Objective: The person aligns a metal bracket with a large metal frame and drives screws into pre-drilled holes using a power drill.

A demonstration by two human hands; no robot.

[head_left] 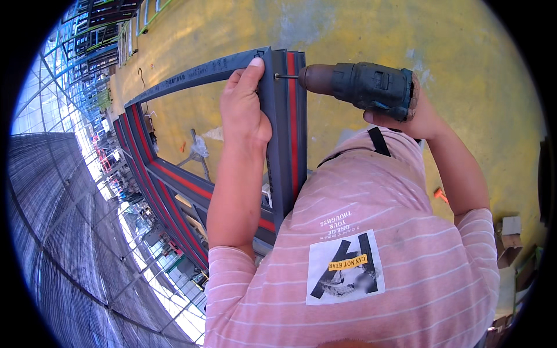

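A dark grey window frame with red strips along its profiles stands in front of me and reaches off to the left. Around its upper corner my left hand is closed, thumb pressed on the top. My right hand grips a dark, worn cordless drill, held level and pointing left. The long thin bit meets the outer side of the frame just below that corner. A small fastener seems to sit at the bit's tip, too small to make out surely. The drill's handle is mostly hidden.
Beneath lies a yellow, scuffed floor. An orange tool and a cardboard box are on the right. Racks with blue and green bars stand at the far left. A clear plastic bag shows through the frame's opening.
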